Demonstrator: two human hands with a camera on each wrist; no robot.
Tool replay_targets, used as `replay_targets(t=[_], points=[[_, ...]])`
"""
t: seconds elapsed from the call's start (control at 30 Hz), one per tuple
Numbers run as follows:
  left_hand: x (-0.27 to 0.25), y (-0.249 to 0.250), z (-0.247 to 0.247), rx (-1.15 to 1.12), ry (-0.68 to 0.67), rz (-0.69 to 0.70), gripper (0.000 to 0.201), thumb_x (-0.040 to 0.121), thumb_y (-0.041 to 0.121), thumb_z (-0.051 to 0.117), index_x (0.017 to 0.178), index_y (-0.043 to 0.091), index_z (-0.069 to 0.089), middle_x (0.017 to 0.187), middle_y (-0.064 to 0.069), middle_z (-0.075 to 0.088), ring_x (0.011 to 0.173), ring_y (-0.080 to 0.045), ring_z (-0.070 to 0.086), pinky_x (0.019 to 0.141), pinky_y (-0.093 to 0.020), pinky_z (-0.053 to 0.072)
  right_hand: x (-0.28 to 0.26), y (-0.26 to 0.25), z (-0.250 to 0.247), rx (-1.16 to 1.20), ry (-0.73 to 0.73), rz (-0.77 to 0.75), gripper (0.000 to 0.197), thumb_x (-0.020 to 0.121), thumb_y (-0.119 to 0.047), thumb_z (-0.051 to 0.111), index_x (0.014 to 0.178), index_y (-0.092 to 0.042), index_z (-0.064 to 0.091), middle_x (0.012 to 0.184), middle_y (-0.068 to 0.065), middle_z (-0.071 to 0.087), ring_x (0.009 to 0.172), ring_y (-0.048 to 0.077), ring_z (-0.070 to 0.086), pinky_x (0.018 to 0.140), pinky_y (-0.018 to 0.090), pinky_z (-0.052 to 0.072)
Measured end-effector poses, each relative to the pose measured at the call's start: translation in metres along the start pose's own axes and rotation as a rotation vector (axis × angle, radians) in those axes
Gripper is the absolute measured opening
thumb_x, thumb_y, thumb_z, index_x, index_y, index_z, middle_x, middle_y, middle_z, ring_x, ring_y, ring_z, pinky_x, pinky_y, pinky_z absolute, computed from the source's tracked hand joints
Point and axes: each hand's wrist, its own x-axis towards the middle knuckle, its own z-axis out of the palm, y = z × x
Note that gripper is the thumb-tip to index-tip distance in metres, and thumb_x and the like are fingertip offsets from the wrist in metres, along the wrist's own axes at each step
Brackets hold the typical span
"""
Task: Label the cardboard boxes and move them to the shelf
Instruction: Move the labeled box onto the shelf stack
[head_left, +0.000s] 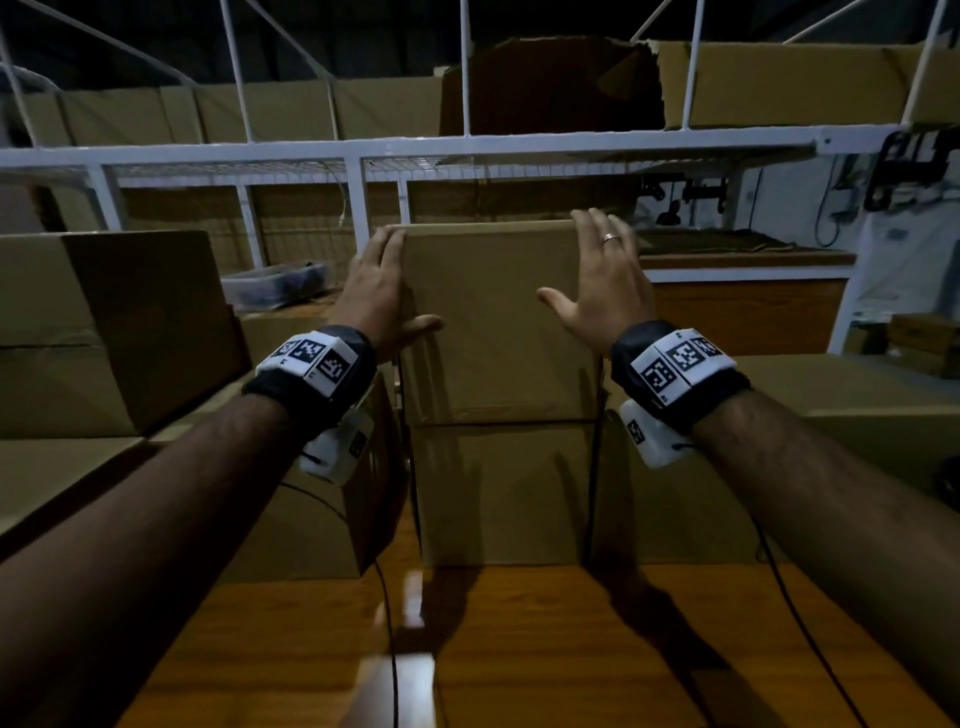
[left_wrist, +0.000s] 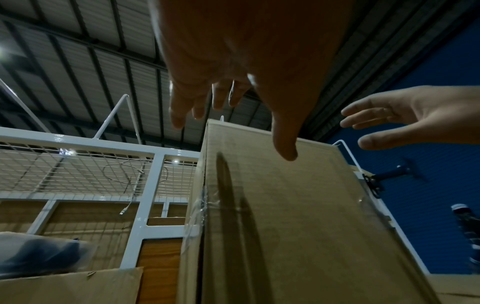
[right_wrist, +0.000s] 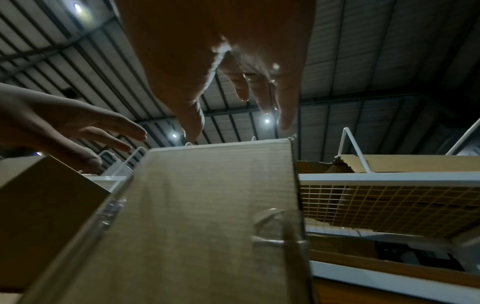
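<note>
While both hands flank the top cardboard box stacked on the desk, left hand and right hand spread flat — contact hidden — no label visible.

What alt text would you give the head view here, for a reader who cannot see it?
Two bare hands flank the top cardboard box of a stack on a wooden table: the left hand lies flat against its left side, the right hand is open at its right edge. Behind stands a white wire shelf with more cardboard boxes. No label shows on the box.
</note>
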Motion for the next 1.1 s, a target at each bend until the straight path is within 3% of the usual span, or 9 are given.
replay_targets(t=[0.2,0.33,0.53,0.7,0.83,1.1], points=[[-0.048,-0.005,-0.022,0.019,-0.009,-0.015,0.098,0.078,0.037,0.075,0.151,0.012,0.015,0.157,-0.009,0.017,0.144,-0.025,0.016,0.116,-0.035,0.014,-0.044,-0.043,-0.006,0.237,-0.083,-0.114,0.079,0.083,-0.035,0.071,0.146,-0.010,0.030,0.148,0.010,0.037,0.139,0.025,0.028,0.113,0.034,0.026],[-0.092,-0.009,-0.036,0.039,-0.044,-0.076,0.098,0.076,0.036,0.076,0.151,0.013,0.016,0.156,-0.008,0.022,0.143,-0.025,0.021,0.117,-0.039,0.020,-0.076,-0.068,0.001,0.310,-0.157,-0.190,0.081,0.082,-0.032,0.073,0.146,-0.009,0.030,0.148,0.010,0.037,0.140,0.024,0.027,0.114,0.030,0.021],[-0.166,-0.010,-0.043,0.097,-0.149,-0.190,0.103,0.076,0.038,0.076,0.152,0.015,0.010,0.158,-0.008,0.017,0.144,-0.024,0.018,0.118,-0.040,0.019,-0.127,-0.090,0.007,0.355,-0.267,-0.249,0.084,0.082,-0.033,0.073,0.148,-0.008,0.028,0.150,0.012,0.034,0.142,0.025,0.023,0.117,0.035,0.023],[-0.218,-0.016,-0.047,0.103,-0.180,-0.228,0.104,0.074,0.038,0.078,0.152,0.014,0.012,0.154,-0.009,0.024,0.141,-0.025,0.023,0.115,-0.048,0.023,-0.167,-0.106,0.009,0.394,-0.360,-0.256,0.084,0.082,-0.032,0.072,0.149,-0.010,0.025,0.152,0.011,0.031,0.143,0.025,0.020,0.117,0.039,0.022],[-0.241,-0.028,-0.050,0.097,-0.194,-0.266,0.105,0.073,0.038,0.079,0.152,0.014,0.013,0.154,-0.008,0.026,0.141,-0.025,0.023,0.114,-0.053,0.024,-0.187,-0.121,0.015,0.404,-0.412,-0.245,0.085,0.083,-0.032,0.072,0.149,-0.010,0.024,0.153,0.010,0.029,0.144,0.025,0.018,0.118,0.040,0.021],[-0.251,-0.089,-0.046,0.096,-0.214,-0.322,0.105,0.074,0.040,0.078,0.151,0.014,0.012,0.155,-0.006,0.025,0.142,-0.023,0.022,0.115,-0.048,0.024,-0.196,-0.159,0.049,0.339,-0.471,-0.237,0.084,0.084,-0.032,0.071,0.150,-0.013,0.022,0.154,0.008,0.028,0.145,0.024,0.017,0.117,0.043,0.024]])
